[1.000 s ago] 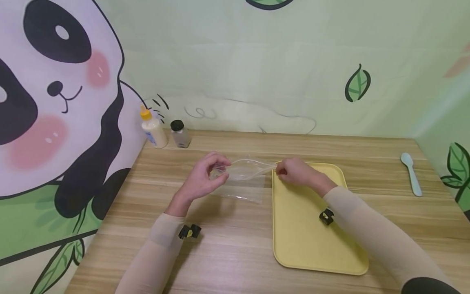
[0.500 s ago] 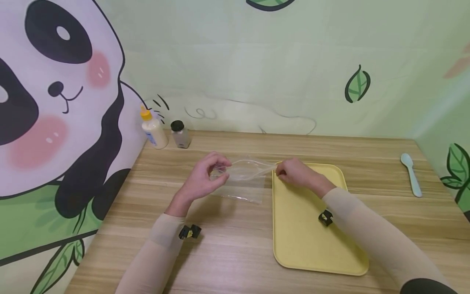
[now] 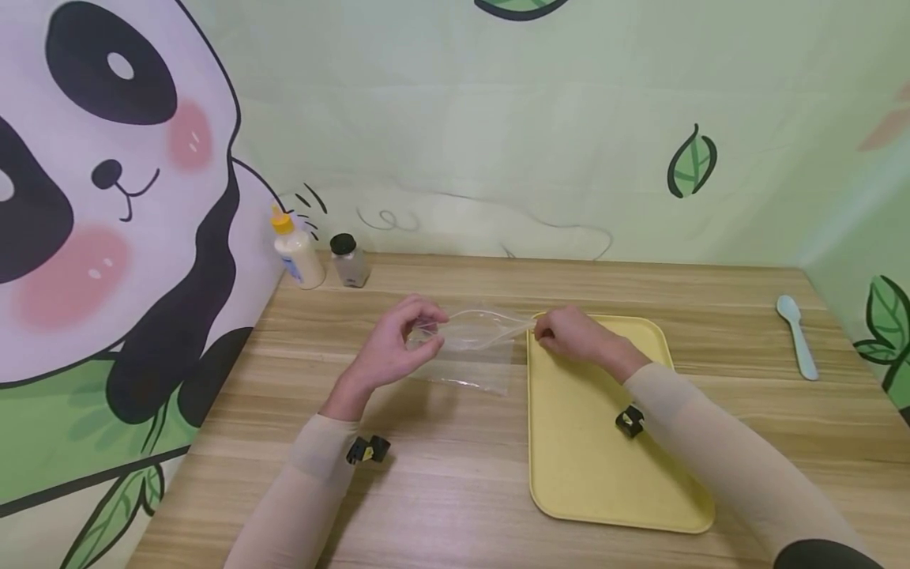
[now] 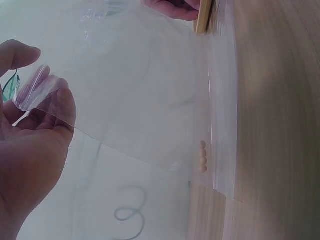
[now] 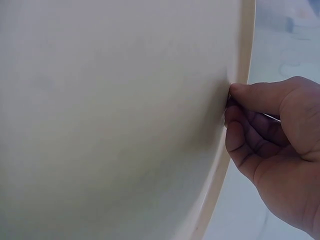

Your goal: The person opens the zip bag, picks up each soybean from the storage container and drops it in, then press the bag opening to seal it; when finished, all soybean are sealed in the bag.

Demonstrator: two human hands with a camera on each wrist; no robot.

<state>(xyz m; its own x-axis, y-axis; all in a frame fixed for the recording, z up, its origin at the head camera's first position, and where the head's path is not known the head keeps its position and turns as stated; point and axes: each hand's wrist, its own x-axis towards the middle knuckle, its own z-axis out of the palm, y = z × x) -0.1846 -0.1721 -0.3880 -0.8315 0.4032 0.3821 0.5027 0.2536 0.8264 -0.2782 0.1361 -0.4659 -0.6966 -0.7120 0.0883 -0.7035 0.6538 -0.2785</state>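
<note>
A clear zip-top bag (image 3: 462, 365) is stretched between my two hands, its mouth spread apart. My left hand (image 3: 394, 338) curls round the bag's left end, thumb apart from the fingers; in the left wrist view the plastic lies across those fingers. At the bag's right end, over the yellow tray's (image 3: 604, 474) far left corner, my right hand (image 3: 571, 333) pinches the edge. The right wrist view has this hand (image 5: 280, 135) with thumb and fingertips together, the pinched plastic mostly hidden. Several small tan round things (image 4: 202, 157) show by the bag's bottom; whether inside it I cannot tell.
A white squeeze bottle (image 3: 302, 257) with a yellow cap and a black-lidded clear jar (image 3: 350, 265) stand at the table's back left. On the right lies a pale blue spoon (image 3: 798, 336). A printed wall (image 3: 455, 142) borders the wooden table (image 3: 441, 498).
</note>
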